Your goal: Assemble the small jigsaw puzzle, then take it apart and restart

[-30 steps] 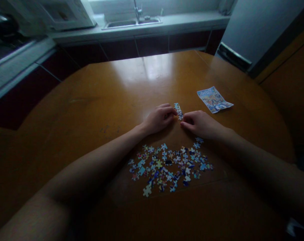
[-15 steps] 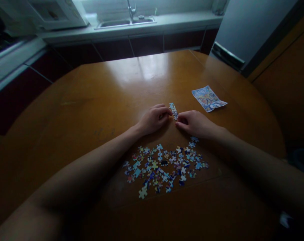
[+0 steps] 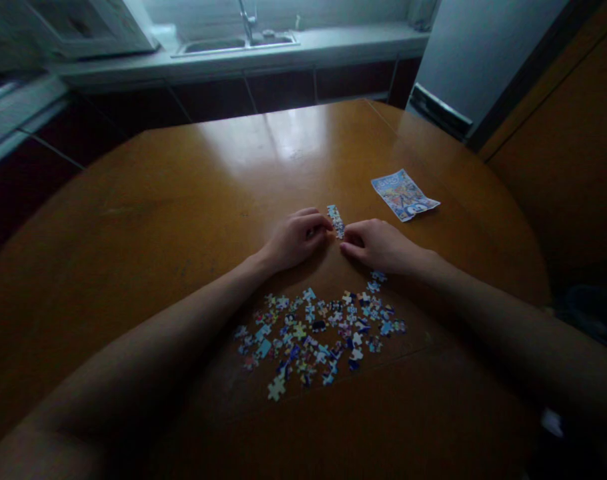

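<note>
A narrow strip of joined jigsaw puzzle pieces [image 3: 335, 220] lies on the wooden table, between my two hands. My left hand [image 3: 298, 237] is closed, its curled fingertips against the strip's left side. From the right, my right hand [image 3: 378, 245] meets the strip's near end with thumb and index finger bent together. The fingertips partly hide that end, and whether a separate piece is pinched there I cannot make out. Closer to me, below both hands, loose puzzle pieces [image 3: 299, 329] are spread in a wide heap, in blue, yellow, white and dark colours.
A creased picture sheet [image 3: 403, 195] lies right of the strip, beyond my right hand. The round-cornered table [image 3: 183, 187] fills most of the view. Behind it run a counter with a sink [image 3: 233, 44] and, at the right, a pale fridge [image 3: 478, 60].
The whole scene has shifted slightly left in the view as my head turned. Both hands stay at the strip, with hardly any change in their grip.
</note>
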Tool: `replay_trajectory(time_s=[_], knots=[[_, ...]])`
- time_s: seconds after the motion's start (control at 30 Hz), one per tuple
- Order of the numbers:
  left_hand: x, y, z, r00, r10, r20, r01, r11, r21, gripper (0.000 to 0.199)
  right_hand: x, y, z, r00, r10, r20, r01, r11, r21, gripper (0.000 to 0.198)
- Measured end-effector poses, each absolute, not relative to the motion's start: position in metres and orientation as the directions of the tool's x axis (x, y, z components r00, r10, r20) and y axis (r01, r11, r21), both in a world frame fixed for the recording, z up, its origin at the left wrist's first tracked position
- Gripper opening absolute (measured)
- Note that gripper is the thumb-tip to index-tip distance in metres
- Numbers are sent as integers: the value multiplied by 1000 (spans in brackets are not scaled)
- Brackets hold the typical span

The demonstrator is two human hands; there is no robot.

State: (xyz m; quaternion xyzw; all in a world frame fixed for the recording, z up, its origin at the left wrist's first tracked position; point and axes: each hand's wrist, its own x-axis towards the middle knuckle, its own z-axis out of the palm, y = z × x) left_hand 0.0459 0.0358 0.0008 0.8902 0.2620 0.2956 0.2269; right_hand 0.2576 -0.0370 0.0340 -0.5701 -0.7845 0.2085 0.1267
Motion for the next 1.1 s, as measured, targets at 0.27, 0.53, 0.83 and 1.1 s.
replay_trajectory(time_s=[0.27,0.53,0.83,1.1], knots=[[46,35,2,690,596,411,321,-760,565,16,259,-37,32,-323,946,-26,828,269,-492,21],[46,37,-1,688,599,409,323,-758,567,16,263,-45,52,-395,917,-58,774,299,-558,11],[47,36,0,681,606,411,323,-753,574,16,249,-145,94,-467,871,-152,818,361,-449,5],[47,37,-4,689,596,412,323,-762,562,16,250,-185,55,-358,911,-204,849,228,-476,11]])
